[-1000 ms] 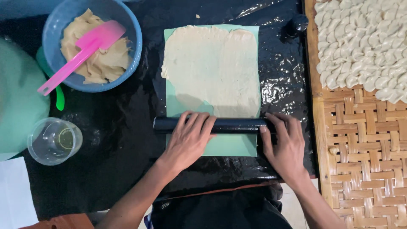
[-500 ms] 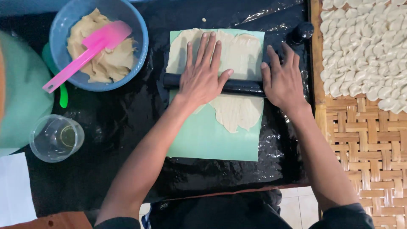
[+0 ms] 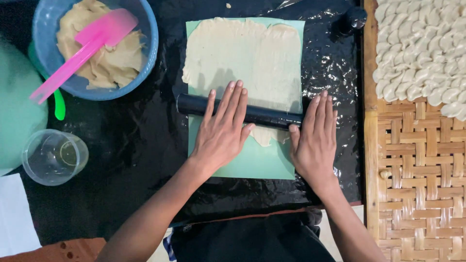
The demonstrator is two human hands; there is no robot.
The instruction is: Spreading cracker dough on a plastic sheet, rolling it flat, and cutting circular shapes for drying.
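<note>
Clear plastic, a round cup (image 3: 54,157), sits at your far left on the glossy black plastic sheet (image 3: 131,145) covering the table. Above it a blue plastic bowl (image 3: 148,46) holds beige dough, with a pink plastic spatula (image 3: 80,51) leaning in it, handle out over the rim.

Toward the middle lies a pale green rectangular mat (image 3: 252,162), most of it covered by a thin flattened sheet of cream dough (image 3: 242,58). A black cylindrical rolling pin (image 3: 194,104) lies across the mat, slightly tilted, over the lower part of the dough.

Your left hand (image 3: 223,133) lies flat with fingers spread, pressing down on the middle of the pin, not wrapped around it. Your right hand (image 3: 314,138) is likewise flat and open, its thumb touching the pin's right end.

At the far right, a woven bamboo tray (image 3: 417,184) carries many small shaped cream dough pieces (image 3: 422,48) in its upper part.
</note>
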